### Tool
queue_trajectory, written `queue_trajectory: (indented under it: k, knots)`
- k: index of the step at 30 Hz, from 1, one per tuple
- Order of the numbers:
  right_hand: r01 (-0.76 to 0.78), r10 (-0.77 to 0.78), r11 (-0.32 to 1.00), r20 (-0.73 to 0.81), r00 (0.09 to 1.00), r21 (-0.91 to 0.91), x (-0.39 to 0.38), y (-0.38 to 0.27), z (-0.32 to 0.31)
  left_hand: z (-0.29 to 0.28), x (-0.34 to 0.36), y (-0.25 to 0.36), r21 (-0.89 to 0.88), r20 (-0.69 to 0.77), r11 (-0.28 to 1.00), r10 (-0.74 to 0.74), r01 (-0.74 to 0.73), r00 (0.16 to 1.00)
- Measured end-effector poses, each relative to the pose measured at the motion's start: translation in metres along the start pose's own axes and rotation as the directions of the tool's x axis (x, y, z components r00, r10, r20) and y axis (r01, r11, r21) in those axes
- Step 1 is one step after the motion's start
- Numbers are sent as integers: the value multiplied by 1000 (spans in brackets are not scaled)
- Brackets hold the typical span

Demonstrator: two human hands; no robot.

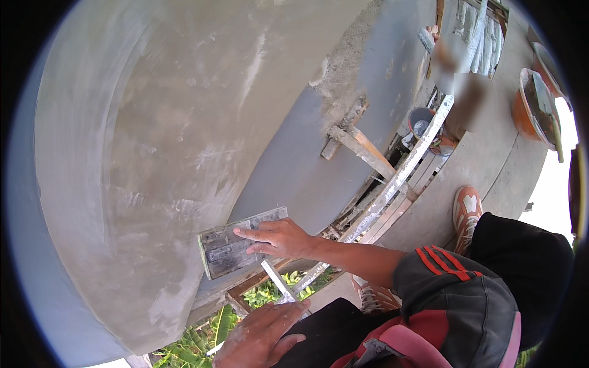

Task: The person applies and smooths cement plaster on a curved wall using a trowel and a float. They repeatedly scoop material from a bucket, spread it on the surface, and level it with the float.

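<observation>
My right hand (279, 238) holds a flat, rectangular plastering float (224, 253) with a grey, mortar-smeared back. Its fingers lie across that back, and the float rests against the wall (178, 141), whose surface is brownish-grey plaster with pale streaks. Lower down, nearer to me, my left hand (264, 334) has its fingers stretched out and its thumb apart; pale smears mark its back. Nothing shows in its grip. Just beyond its fingertips is a pale metal strut (279, 279).
A white-splattered scaffold bar (392, 184) runs diagonally beside the plank platform (491, 159). A wooden bracket (362, 147) juts from the wall. An orange tub (527, 113) stands at right, a bucket (420, 116) beyond the bar. Green leaves (224, 322) show below. One area beside the bar is blurred.
</observation>
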State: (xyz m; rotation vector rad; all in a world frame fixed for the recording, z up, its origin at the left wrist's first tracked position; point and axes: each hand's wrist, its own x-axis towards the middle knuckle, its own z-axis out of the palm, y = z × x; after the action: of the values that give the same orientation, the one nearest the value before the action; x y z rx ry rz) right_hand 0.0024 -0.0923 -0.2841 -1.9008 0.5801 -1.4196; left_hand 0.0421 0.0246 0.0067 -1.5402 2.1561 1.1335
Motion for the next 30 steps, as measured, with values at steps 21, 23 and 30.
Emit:
queue_trajectory:
  k: [21,23,30]
  knots:
    - [99,878,129,-160,452,987,75,106,-148,-27,21,36,31,-10,970,-242,242,970]
    - [103,859,125,-159,487,987,82,112,-152,-29,18,35,32,-18,965,-259,259,966]
    - [114,850,145,-183,494,983,102,107,-152,-26,7,33,5,-50,942,-335,336,941]
